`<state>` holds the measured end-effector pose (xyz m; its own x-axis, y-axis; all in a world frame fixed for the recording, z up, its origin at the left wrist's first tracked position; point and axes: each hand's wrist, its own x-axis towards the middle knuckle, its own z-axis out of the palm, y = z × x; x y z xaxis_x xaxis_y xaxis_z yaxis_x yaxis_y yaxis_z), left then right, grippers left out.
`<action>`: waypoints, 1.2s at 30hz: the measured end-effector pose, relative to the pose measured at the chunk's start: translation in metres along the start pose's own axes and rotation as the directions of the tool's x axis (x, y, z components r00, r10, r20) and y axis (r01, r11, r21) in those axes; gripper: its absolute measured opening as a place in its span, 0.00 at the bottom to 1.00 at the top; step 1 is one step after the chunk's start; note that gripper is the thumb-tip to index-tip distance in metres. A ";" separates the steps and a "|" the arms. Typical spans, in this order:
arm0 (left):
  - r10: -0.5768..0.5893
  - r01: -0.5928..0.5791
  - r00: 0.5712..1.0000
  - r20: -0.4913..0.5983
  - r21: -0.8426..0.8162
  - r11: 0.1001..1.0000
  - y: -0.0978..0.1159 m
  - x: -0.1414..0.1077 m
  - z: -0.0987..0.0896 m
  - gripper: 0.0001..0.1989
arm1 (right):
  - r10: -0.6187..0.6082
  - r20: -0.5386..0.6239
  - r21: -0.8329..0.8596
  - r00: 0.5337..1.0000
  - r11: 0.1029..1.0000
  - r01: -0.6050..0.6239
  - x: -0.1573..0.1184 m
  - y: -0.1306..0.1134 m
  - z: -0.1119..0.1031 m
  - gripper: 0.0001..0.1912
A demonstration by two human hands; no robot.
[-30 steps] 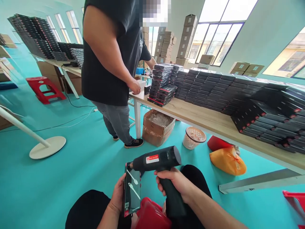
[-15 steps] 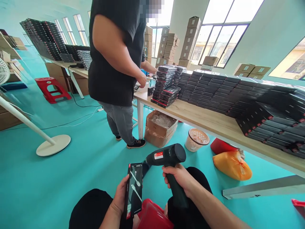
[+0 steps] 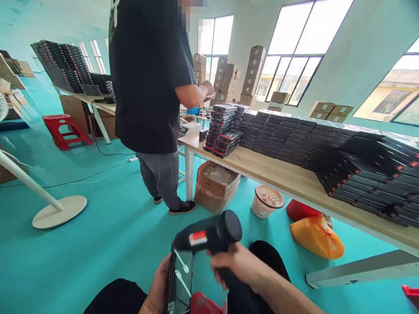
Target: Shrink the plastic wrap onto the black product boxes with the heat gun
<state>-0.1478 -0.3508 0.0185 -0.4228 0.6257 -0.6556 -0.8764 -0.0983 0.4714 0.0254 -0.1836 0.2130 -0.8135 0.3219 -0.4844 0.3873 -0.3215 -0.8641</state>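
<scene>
Low in the middle of the head view, my left hand [image 3: 159,279] grips a flat black box [image 3: 182,279] with a white cable pictured on its front. Fingers of my right hand [image 3: 234,266] are wrapped round the handle of a black heat gun [image 3: 212,231], which has a red and white label and is smeared by motion. Its nozzle points left and covers the top end of the box; whether the two touch, I cannot tell.
Rows of black boxes [image 3: 288,139] line the wooden table [image 3: 281,170] on the right. A co-worker [image 3: 147,87] stands at its far end. Beneath are a carton [image 3: 212,192], a basket [image 3: 262,209] and an orange bag [image 3: 314,237]. A fan base [image 3: 60,211] and red stool [image 3: 65,131] are left.
The heat gun has moved left and down, its nozzle now over the top of the box. The co-worker has turned away and raised a forearm. My view has tilted up slightly.
</scene>
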 end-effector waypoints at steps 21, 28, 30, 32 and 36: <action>0.012 -0.011 0.998 0.063 -0.025 1.000 0.004 -0.020 0.015 0.21 | 0.076 0.030 -0.017 0.997 0.997 -0.076 -0.010 0.011 -0.031 0.11; 0.078 -0.066 0.995 0.067 -0.169 0.983 0.012 -0.018 0.020 0.28 | 0.295 0.274 -0.172 0.915 0.951 -0.255 -0.035 0.042 -0.040 0.09; 0.068 -0.058 0.996 0.051 -0.168 0.984 0.012 -0.018 0.021 0.27 | 0.166 0.135 -0.031 0.977 0.986 -0.164 -0.026 0.042 -0.034 0.09; 0.023 -0.012 0.997 0.074 -0.144 0.990 0.010 -0.019 0.023 0.26 | 0.057 0.002 0.080 0.998 0.995 -0.057 -0.013 0.039 -0.026 0.11; -0.053 0.053 0.999 0.009 -0.069 0.996 0.010 -0.015 0.024 0.22 | 0.054 0.076 0.088 0.996 0.994 -0.060 0.000 0.032 -0.017 0.11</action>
<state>-0.1444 -0.3424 0.0468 -0.3737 0.6366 -0.6746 -0.9116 -0.1181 0.3936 0.0452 -0.1787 0.1830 -0.8220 0.2359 -0.5183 0.3960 -0.4172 -0.8180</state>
